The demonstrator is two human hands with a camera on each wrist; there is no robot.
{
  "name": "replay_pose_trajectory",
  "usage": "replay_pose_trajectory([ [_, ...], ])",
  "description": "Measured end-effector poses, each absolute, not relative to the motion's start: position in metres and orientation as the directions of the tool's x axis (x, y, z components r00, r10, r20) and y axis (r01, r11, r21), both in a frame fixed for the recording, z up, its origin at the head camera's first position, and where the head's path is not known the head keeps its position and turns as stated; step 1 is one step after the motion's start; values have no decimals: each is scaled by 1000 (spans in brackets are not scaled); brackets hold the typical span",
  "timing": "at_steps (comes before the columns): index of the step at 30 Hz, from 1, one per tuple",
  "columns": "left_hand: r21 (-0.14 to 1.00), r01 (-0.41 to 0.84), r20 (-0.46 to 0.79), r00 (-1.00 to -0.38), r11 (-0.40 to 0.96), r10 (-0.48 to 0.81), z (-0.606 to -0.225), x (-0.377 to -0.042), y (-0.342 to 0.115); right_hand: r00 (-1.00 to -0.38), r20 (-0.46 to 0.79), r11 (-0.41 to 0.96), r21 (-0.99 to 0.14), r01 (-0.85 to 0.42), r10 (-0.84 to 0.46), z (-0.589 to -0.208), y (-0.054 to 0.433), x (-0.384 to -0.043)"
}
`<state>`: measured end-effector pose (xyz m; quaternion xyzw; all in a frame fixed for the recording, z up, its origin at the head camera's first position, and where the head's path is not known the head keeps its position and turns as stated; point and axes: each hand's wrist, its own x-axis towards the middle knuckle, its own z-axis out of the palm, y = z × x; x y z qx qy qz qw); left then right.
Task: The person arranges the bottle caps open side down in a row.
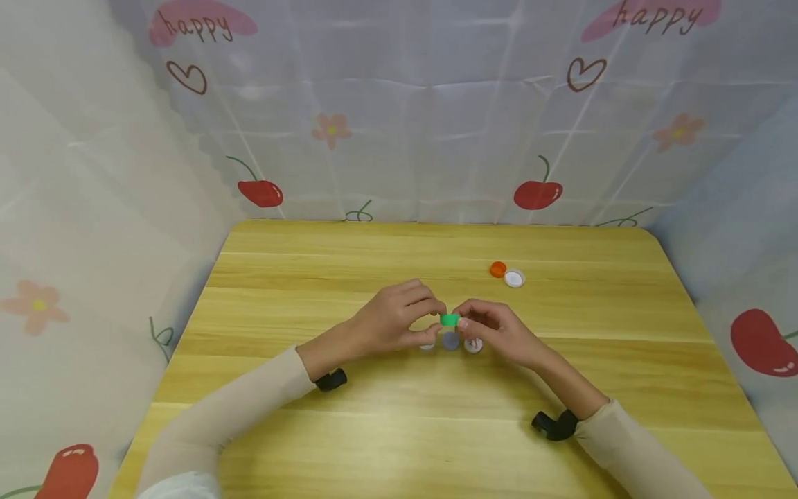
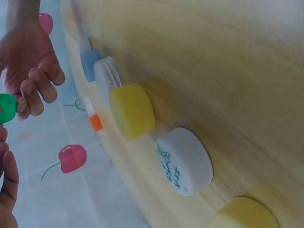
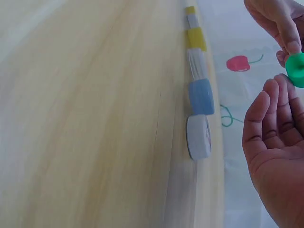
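Between my two hands is a small green bottle cap [image 1: 449,320], raised above the table. My left hand [image 1: 402,317] pinches it from the left with thumb and fingertips. From the other side my right hand [image 1: 501,334] pinches it, the thumb overlapping its right edge in the head view. Below the hands lies a row of caps: a yellow one [image 2: 247,216], a white one with green writing [image 2: 184,161], another yellow one [image 2: 132,111], a ridged silver one [image 2: 107,78], a blue one [image 3: 201,97] and a white one [image 3: 198,137]. My left hand hides part of the row in the head view.
An orange cap [image 1: 497,269] and a white cap [image 1: 514,278] lie side by side farther back, right of centre. The wooden table [image 1: 386,430] is bordered by printed curtains [image 1: 405,138] behind and at both sides. Black curved pieces [image 1: 555,425] sit at both wrists.
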<state>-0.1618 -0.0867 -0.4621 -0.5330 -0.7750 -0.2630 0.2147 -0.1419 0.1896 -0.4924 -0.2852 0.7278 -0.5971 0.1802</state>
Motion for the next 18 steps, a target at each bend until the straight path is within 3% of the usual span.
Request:
replay_pose_trajectory([
  [3,131,950,641,-300,285,706,-462,-161,-85,-755,91,47,-986,-159,-649,-494,188,-143],
  [13,98,961,676,-256,260,691,-467,-160,-80,-733,46,-92,-995,23,-679,-498,186,-142],
  [16,154,956,669,-288,251,685,-468,-159,-80,-752,68,-87,-996,-15,-656,-499,187,-141],
  [18,265,930,638,-366,254,678,-470,-157,-80,-775,90,-59,-996,-68,-625,-498,188,-140],
])
